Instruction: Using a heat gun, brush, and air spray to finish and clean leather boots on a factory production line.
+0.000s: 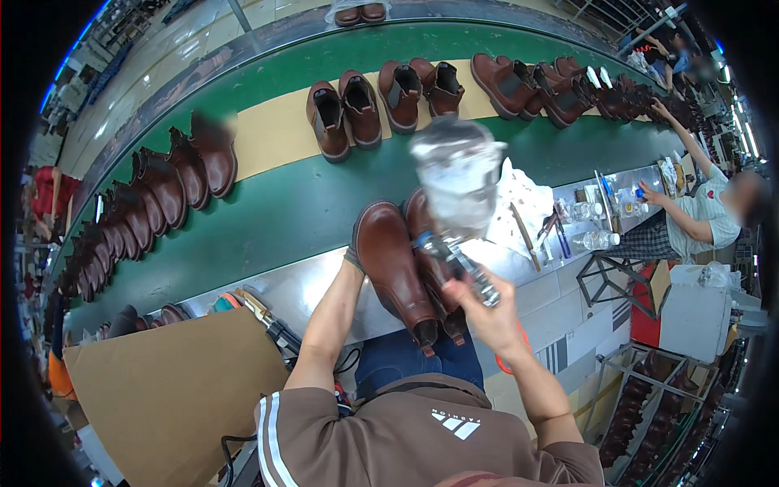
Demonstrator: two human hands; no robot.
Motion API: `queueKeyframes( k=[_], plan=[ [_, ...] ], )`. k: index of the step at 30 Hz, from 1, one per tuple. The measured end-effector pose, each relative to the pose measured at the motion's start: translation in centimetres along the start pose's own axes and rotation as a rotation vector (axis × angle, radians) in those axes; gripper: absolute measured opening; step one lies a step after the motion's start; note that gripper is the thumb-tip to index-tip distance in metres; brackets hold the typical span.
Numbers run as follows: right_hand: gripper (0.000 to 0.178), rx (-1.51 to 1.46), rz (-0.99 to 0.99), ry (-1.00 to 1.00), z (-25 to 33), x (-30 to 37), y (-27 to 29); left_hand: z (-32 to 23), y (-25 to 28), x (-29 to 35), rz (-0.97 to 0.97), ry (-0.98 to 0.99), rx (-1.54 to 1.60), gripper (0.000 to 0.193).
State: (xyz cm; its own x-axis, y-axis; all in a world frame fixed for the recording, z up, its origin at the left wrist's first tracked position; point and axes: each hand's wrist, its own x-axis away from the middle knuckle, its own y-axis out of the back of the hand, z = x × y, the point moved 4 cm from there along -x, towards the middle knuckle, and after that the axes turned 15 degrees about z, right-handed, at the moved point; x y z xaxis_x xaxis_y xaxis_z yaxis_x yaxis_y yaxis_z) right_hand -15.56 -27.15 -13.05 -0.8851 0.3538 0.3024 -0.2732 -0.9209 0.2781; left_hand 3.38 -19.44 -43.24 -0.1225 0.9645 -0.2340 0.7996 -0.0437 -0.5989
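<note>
Silvery sprayer (462, 262), apparently, within right fingers (459, 294), boots (386, 253) beside

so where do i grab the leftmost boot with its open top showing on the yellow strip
Probably best by the rim of its shaft, from above, pinching the edge: the boot stands upright, its dark opening faces up uncovered, and its toe points toward you.

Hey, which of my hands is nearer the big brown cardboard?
Left. Your left hand, at the left boot, is up and right of the cardboard; your right hand, gripping a metal tool, is farther right.
</note>
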Motion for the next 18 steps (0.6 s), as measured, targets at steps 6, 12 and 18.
queueKeyframes(
  k=[6,12,18],
  plan=[
    [0.042,0.121,-0.087,0.015,0.9,3.5,3.9,1.4,1.3,0.5,-0.040,-0.022,0.207,0.034],
    [0.034,0.081,0.138,0.017,3.5,0.0,1.8,-3.0,-2.8,-2.7,0.006,0.139,-0.763,0.034],
    [0.018,0.008,-0.075,-0.067,0.5,1.6,3.8,-0.5,0.4,-0.7,-0.114,0.033,-0.085,0.023]
  ],
)
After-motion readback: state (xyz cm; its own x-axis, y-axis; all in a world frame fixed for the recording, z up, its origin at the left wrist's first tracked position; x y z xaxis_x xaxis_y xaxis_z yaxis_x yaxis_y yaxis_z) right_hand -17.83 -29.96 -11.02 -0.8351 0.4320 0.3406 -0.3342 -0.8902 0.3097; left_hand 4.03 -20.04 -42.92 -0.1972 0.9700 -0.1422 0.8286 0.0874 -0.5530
